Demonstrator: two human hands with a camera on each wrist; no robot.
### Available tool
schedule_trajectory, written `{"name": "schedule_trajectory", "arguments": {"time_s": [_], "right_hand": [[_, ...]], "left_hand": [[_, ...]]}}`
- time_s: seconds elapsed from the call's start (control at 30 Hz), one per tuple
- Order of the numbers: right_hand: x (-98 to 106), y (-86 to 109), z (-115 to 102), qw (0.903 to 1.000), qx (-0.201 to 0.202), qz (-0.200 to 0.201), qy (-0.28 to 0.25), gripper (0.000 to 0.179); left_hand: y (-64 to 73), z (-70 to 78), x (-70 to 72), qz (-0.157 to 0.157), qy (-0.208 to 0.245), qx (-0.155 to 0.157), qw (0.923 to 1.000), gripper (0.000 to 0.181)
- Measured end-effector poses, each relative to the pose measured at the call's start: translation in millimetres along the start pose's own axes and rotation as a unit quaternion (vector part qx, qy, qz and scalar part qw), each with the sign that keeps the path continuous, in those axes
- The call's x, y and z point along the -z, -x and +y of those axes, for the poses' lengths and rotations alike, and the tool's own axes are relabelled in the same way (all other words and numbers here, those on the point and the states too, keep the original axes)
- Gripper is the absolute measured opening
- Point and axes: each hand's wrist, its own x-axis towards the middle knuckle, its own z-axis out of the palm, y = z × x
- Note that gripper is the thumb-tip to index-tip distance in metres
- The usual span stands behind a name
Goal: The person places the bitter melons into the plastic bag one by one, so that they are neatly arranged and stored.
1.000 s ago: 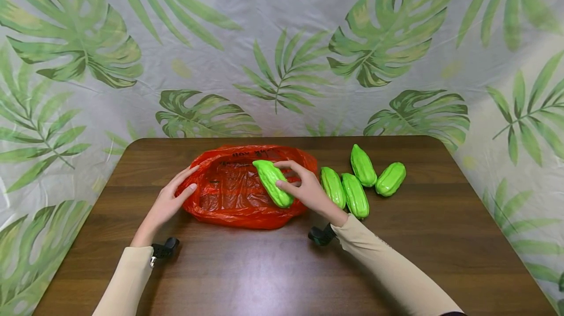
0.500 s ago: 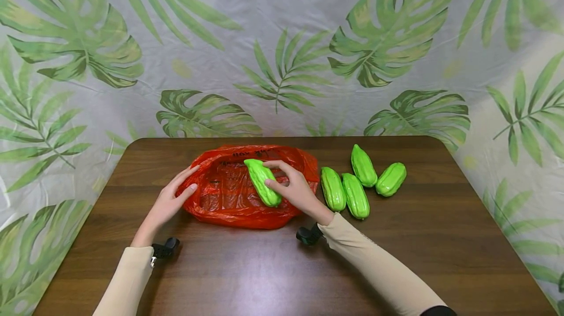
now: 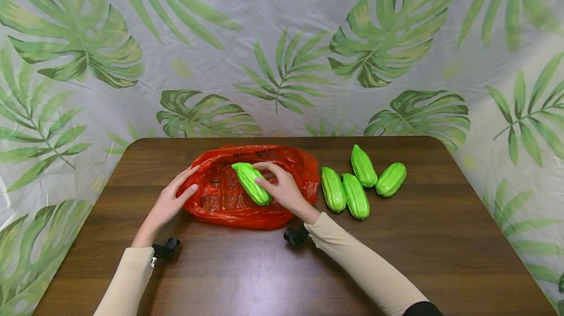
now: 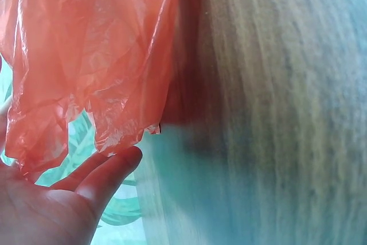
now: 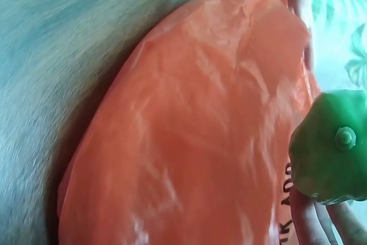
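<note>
My right hand (image 3: pixel 282 189) grips a bright green, ridged bitter melon (image 3: pixel 252 183) between thumb and fingers, over the open mouth of a red plastic bag (image 3: pixel 246 219). In the right wrist view, the stem end of the bitter melon (image 5: pixel 344 142) faces the camera, beside the bag (image 5: pixel 183 130). My left hand (image 3: pixel 169 198) rests on the bag's left rim, thumb and fingers extended. The left wrist view has those extended fingers (image 4: pixel 109 176) at the edge of the bag (image 4: pixel 109 44). Part of the bag's inside is hidden behind the right hand and the melon.
Several more bitter melons lie right of the bag: one (image 3: pixel 333 189) close to it, another (image 3: pixel 355 196) alongside, and two (image 3: pixel 363 166) (image 3: pixel 390 179) farther right. All is on a brown wooden table (image 3: pixel 246 272), with a leaf-print cloth (image 3: pixel 282 51) behind.
My right hand has carried the bitter melon leftward across the bag's mouth. The left hand and the other bitter melons have stayed in place.
</note>
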Motion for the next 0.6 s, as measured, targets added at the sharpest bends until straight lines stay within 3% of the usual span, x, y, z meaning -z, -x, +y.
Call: {"name": "schedule_trajectory", "arguments": {"time_s": [0.17,0.6], "right_hand": [[-11.4,-6.8,19.2,0.9998,0.001,0.016,0.015,0.033],[-31.7,-12.5,19.4,0.9986,-0.021,0.040,0.028,0.031]], "left_hand": [[-0.4,-0.4,-0.7,0.001,-0.001,-0.002,1.0000,0.052],[0.2,-0.3,-0.8,0.003,0.001,-0.004,1.0000,0.052]]}}
